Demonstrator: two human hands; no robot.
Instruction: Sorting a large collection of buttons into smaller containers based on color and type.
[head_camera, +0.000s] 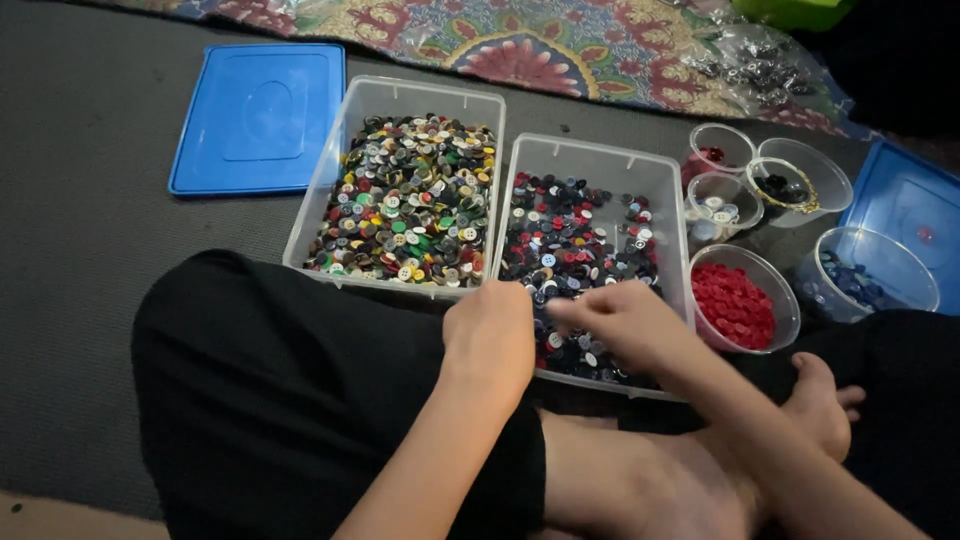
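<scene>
Nearest camera, person sits cross-legged on floor (80, 300), bins within reach. Left hand (490, 335) curled loosely at near rim of right bin (600, 160), holding nothing visible. Right hand (625, 325) blurred over dark buttons (575, 235); fingers pinched, grasp unclear. Beyond: cup of red buttons (735, 305), mixed-button bin (405, 195), blue lid (258, 117) set aside.

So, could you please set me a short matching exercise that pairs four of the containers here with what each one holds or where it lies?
Things:
1. left bin
2. right bin
3. nearest round cup
4. blue lid

Descriptions:
A. red buttons only
B. flat on the grey mat, far left
C. mixed bright buttons
D. mostly dark buttons, both hands over it

Pairs: 1-C, 2-D, 3-A, 4-B
</scene>
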